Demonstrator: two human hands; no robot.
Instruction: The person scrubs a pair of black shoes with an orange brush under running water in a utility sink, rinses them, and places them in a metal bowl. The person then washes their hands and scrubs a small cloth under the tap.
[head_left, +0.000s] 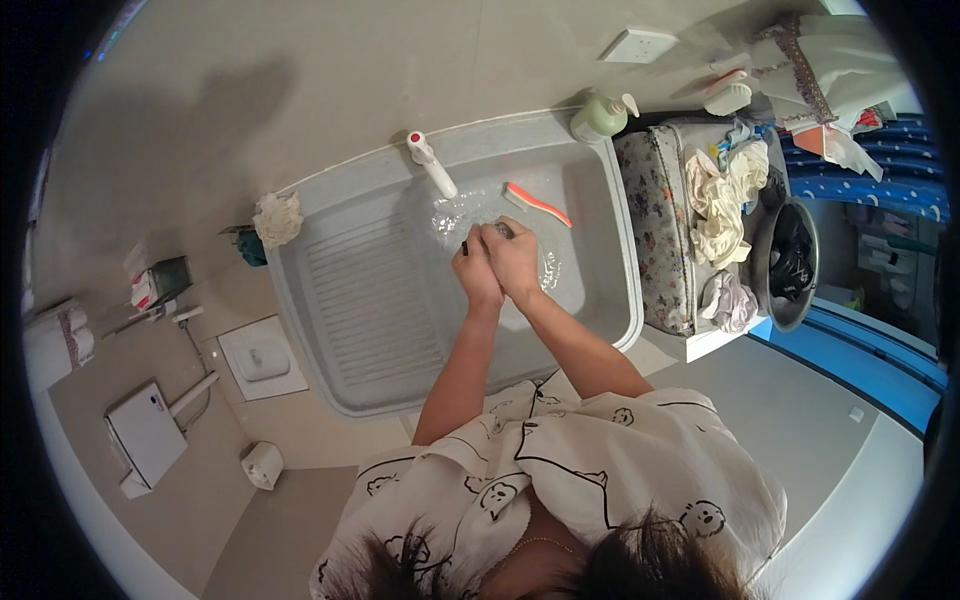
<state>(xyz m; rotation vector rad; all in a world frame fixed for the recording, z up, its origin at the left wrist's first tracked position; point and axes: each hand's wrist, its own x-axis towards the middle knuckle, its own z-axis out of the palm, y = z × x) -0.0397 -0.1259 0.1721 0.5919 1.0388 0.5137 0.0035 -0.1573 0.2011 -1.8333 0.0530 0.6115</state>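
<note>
My left hand (478, 266) and my right hand (511, 253) are pressed together over the laundry sink (450, 300), just below the white faucet (435, 169). A small dark object (504, 230) shows between the fingers at the top of my hands; what it is and which hand grips it I cannot tell. A short black thing (464, 248) lies against the fingers on the left. Water (450, 220) ripples around my hands on the sink's bottom. An orange and white scrubbing brush (540, 205) lies in the basin, up and to the right of my hands.
A ribbed washboard (375, 300) fills the basin's left part. A green pump bottle (598, 118) stands at the sink's back right corner. To the right, crumpled clothes (720, 206) lie on a floral-covered appliance (660, 225) beside a metal basin (814, 262) of dark cloth. A mesh sponge (277, 219) is at the left corner.
</note>
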